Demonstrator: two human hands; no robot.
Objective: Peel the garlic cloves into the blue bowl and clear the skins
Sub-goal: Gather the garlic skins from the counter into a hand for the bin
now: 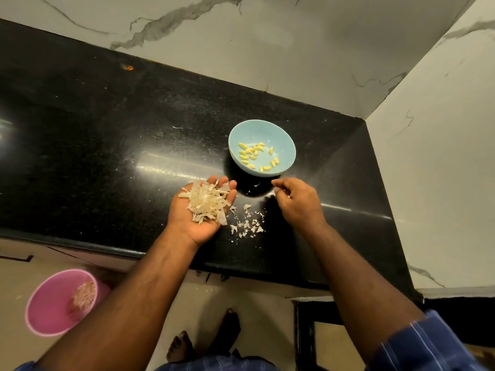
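Peeled yellow garlic cloves (pixel 256 156) sit in the pale blue bowl (pixel 284 137). I cup papery skins (pixel 206 202) on my flat left hand (pixel 205 210); my right hand (pixel 298 200) seemingly pinches a scrap. Crumbs (pixel 247 226) remain on the black counter (pixel 107 135).

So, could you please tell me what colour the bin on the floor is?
Pink; the bin shows in the head view.

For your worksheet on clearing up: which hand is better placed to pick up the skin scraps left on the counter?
Probably the right hand: it hovers by the scraps holding little, while the left hand lies palm-up, full of skins.
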